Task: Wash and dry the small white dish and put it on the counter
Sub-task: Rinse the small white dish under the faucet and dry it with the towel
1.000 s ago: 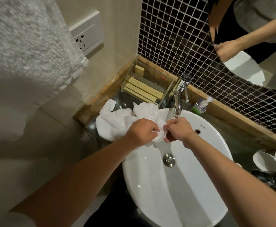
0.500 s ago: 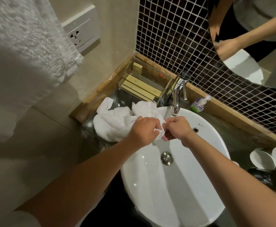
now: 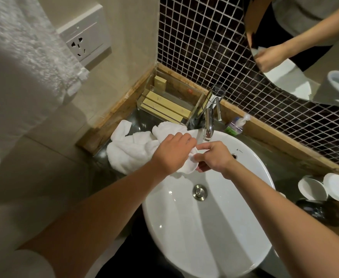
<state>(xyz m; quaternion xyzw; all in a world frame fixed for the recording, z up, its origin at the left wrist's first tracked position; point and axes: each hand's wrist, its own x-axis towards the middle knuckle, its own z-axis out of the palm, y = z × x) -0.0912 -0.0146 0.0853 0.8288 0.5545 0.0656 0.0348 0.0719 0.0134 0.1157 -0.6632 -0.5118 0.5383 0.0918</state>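
Both hands work at the back rim of the white basin (image 3: 214, 227), just under the faucet (image 3: 208, 125). The left hand (image 3: 172, 155) clutches the white towel (image 3: 128, 151), pressing it onto the small white dish (image 3: 191, 164) pinched by the right hand (image 3: 214, 157). Wall and tile crowd the left and back; the bowl below lies open. Since the earlier frame, the right fingers have spread.

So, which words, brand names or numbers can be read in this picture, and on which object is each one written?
"LINAX", as far as it can be read: small dark print on the rim of the white basin, near the overflow hole.
Label on the small pump bottle: too blurred to read.
Wooden boxes in the clear tray: faint marks, unreadable.
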